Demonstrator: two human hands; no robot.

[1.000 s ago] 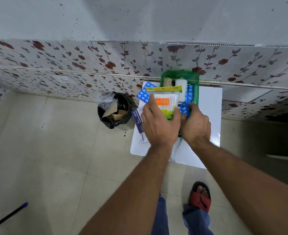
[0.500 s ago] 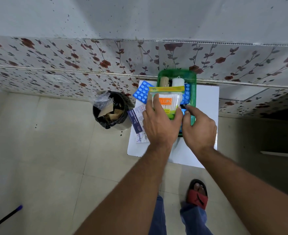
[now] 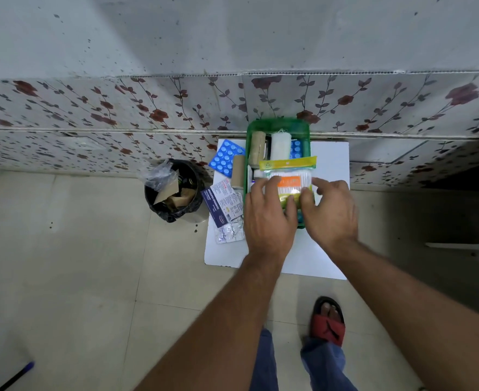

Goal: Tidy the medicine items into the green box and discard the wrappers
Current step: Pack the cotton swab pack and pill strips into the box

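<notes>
The green box (image 3: 278, 126) is a rectangular tray of translucent plastic with rounded corners; it stands on a small white table (image 3: 328, 159) that is pushed against the wall. Inside it lie a beige bandage roll (image 3: 257, 148), a white gauze roll (image 3: 280, 145) with a soft, fibrous surface, and a blue blister strip (image 3: 297, 148) at the far right side. On top of them rests the cotton swab pack (image 3: 290, 179), a flat clear plastic bag with a yellow header and an orange label. The left hand (image 3: 269, 218) lies on the near part of this pack with the fingers curled over it, and the right hand (image 3: 331, 213) pinches its near right corner with fingertips; both hands grasp the pack. Left of the box, on the table, are a blue blister sheet (image 3: 226, 158), a second beige roll (image 3: 237, 171), a printed leaflet (image 3: 223, 203) and a silver foil strip (image 3: 230, 232). On the pale tiled floor stands a black bin (image 3: 173, 190) with a black liner, holding brown paper and crumpled clear plastic. The wall has panels with a red flower pattern.
</notes>
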